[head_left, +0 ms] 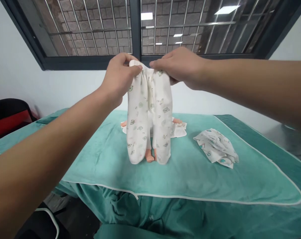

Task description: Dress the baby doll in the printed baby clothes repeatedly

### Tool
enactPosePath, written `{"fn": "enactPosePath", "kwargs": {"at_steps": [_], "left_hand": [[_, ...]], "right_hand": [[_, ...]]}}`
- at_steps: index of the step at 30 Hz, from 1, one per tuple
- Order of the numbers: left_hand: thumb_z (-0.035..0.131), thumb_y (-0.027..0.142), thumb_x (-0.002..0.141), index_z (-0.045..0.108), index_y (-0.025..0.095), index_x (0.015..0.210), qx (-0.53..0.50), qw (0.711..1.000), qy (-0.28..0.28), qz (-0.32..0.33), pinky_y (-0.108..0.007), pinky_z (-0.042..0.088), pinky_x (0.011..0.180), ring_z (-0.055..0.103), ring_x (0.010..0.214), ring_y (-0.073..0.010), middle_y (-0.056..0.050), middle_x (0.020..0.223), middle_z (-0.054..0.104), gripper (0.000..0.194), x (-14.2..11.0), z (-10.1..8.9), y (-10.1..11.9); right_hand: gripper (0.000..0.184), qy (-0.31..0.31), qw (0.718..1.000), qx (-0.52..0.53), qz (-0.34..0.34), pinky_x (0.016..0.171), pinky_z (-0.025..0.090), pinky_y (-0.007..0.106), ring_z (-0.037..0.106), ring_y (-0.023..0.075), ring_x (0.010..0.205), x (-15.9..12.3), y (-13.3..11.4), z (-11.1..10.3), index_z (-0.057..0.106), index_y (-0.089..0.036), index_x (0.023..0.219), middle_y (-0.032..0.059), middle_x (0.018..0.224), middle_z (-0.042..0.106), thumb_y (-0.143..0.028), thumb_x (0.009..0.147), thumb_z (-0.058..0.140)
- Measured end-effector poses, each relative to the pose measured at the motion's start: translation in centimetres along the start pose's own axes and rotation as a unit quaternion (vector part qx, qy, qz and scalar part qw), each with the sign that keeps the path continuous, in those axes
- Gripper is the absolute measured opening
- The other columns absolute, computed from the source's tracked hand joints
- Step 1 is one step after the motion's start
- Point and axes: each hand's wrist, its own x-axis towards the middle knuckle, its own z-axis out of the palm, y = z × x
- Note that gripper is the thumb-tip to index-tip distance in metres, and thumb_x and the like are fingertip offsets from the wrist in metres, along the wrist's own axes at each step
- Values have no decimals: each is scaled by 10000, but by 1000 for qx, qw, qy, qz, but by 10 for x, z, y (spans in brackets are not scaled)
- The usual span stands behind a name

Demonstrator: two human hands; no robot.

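Observation:
White footed baby pants with a small printed pattern hang upright in front of me, held by the waistband. My left hand pinches the waist at its left corner, thumb toward me. At the opposite corner my right hand grips the waistband between thumb and fingers. Behind the pants a baby doll lies on its back on the green cloth. Only its feet and hands show clearly; the pants cover most of its body. A white printed garment is spread under or on its arms.
A crumpled white printed cloth lies to the right on the green blanket, whose white-trimmed edge runs along the table front. A black and red chair stands at left. A barred window is set in the wall behind.

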Motion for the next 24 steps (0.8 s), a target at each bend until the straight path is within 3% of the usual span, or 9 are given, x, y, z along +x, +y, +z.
{"fn": "enactPosePath", "kwargs": {"at_steps": [4,8,13,16,19,24], "left_hand": [[608,180,742,576,233,896,-52,997,-30,40,-363,496,749,588,939,-235,-21,912,612,167,-11,13,12],[554,164,763,607,252,1031,-98,989,-81,82,-370,502,821,579,1068,-250,-10,1049,633,287,-17,11,8],[702,216,721,541,299,1123,-75,995,-1,68,-353,475,919,543,1163,-247,-14,1096,641,441,-23,10,-10],[776,301,681,548,255,1090,-99,994,-31,25,-365,487,887,573,1122,-264,-41,1072,650,470,-28,10,-21],[786,325,663,587,215,1008,-131,987,-93,-25,-374,510,813,627,1000,-275,-58,985,674,414,-32,7,-29],[739,215,667,611,229,1014,-127,988,-83,-37,-360,528,753,645,910,-250,-37,924,678,370,-37,3,-36]], "right_hand": [[366,-34,997,50,-53,665,470,294,544,133,719,-9,-2,15,540,-189,767,37,815,597,-527,907,516],[388,-65,993,70,-67,791,508,346,599,181,874,-14,2,17,525,-217,784,47,944,666,-597,855,556],[86,-18,992,92,-78,733,533,312,605,169,869,-12,4,18,521,-224,781,14,914,651,-262,813,592],[67,-49,988,103,-102,723,534,308,614,171,849,-12,4,16,522,-204,753,17,878,639,-167,770,575],[53,-96,988,51,-113,698,519,289,611,175,865,-13,9,10,562,-194,779,27,900,641,-184,778,614],[258,-131,986,-60,-87,637,482,260,589,165,820,-11,20,2,605,-193,816,45,932,652,-418,776,727]]}}
